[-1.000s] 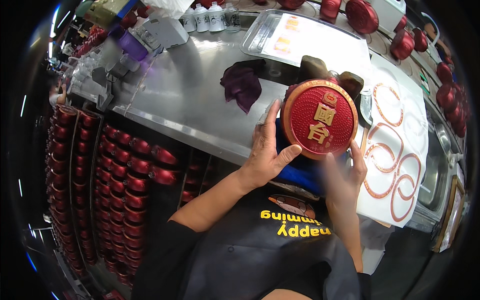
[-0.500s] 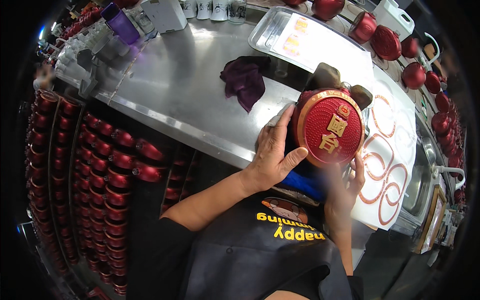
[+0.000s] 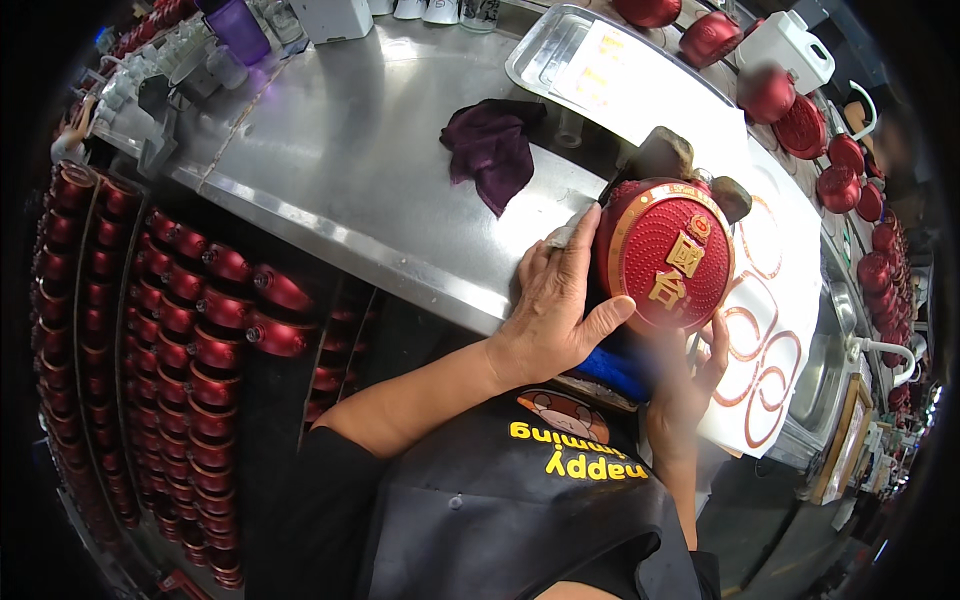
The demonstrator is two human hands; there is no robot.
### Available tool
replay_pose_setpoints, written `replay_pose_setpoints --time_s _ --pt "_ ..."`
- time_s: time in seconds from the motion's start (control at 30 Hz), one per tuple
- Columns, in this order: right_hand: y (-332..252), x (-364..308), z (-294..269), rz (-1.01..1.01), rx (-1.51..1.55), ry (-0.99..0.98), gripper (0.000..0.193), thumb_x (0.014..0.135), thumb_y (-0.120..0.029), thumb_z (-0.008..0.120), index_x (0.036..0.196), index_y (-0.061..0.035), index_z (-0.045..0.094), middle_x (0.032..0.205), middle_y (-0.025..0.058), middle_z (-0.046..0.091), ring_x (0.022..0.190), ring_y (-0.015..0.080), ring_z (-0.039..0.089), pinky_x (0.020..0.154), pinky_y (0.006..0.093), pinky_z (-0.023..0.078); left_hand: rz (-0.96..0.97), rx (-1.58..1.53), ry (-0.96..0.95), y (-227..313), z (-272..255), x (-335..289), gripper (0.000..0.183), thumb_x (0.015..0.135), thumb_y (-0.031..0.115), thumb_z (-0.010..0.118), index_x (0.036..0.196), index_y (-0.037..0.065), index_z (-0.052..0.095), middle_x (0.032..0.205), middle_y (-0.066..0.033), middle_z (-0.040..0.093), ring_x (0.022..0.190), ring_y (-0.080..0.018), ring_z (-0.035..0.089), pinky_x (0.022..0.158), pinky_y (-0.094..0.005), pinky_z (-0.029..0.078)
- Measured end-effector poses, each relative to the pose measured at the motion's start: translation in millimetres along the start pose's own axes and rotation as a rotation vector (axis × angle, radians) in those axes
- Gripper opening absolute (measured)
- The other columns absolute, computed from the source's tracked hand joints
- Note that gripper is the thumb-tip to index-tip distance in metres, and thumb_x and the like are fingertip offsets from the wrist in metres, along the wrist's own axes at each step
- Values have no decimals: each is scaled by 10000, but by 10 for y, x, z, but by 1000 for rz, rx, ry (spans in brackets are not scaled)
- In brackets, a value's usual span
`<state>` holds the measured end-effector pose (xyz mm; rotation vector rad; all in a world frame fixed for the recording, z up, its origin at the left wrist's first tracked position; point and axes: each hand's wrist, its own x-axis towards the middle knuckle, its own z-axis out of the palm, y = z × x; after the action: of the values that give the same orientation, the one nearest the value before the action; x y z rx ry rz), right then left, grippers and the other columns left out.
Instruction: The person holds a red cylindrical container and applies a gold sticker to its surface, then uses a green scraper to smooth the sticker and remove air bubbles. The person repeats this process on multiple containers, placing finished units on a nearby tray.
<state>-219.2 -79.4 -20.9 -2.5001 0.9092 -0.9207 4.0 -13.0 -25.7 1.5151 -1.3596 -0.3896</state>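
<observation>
Bottle (image 3: 672,262), round, red and gold-rimmed, faces me tilted near the close edge of the worktop (image 3: 340,150); what carries its weight is hidden behind it. Its neck is partly covered at the far end, between two dark lumps (image 3: 662,153) whose make I cannot tell. My left hand (image 3: 560,295) grasps its left side, fingers along the flank and thumb at the lower rim; a pale scrap (image 3: 562,236) shows behind those fingers, too covered to name. My right hand (image 3: 690,390) has one fingertip at the bottle's lower right rim, but the rest blurs, so I cannot tell how firmly it grips. Just below the bottle, a blue thing (image 3: 612,368) peeps out, mostly hidden by my hands.

Right of the bottle lies a white sheet (image 3: 797,265) with orange-red rings (image 3: 757,388), glare washing out its upper part. Beyond the bottle, a metal tray (image 3: 548,48) sits partly under white paper (image 3: 650,85) with faint labels. Left of the bottle, a dark purple cloth (image 3: 493,160) lies crumpled.

Farther off, up and right of the bottle, stand a white jug (image 3: 790,52) and more red bottles (image 3: 768,95), some blurred. Far left and below it, racked bottles (image 3: 222,345) fade into shadow.
</observation>
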Motion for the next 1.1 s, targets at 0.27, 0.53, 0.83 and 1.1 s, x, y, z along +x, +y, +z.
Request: replay_pose_setpoints --time_s 0.27,0.53,0.83,1.1 --pt "-3 -1 7 -4 7 13 569 906 181 579 1368 -132 690 1598 261 366 1369 392 483 1032 440 449 64 -12 94 -9 7 -17 919 1034 519 544 1608 -81 150 1542 -320 394 1448 -442 367 1212 -581 131" --pt "-36 43 -57 -69 -129 -40 548 901 151 623 1359 -141 696 1590 263 379 1356 406 487 1023 452 445 312 515 -91 221 68 -520 933 920 642 593 1649 143 295 1707 -137 274 1583 -405 147 1218 -655 -49" --pt "82 -30 -13 24 24 -62 524 862 99 719 1316 -164 723 1559 260 385 1372 435 462 1118 490 392 222 360 -42 228 -186 31 879 1016 650 446 1587 -13 367 1561 -257 463 1493 -481 352 1209 -675 114" --pt "73 -29 -34 115 117 -105 524 828 84 756 1281 -179 747 1552 230 390 1352 424 467 1104 471 404 438 295 -203 166 -420 882 770 1057 579 411 1554 -9 429 1343 -190 648 1401 -409 489 1198 -641 218"
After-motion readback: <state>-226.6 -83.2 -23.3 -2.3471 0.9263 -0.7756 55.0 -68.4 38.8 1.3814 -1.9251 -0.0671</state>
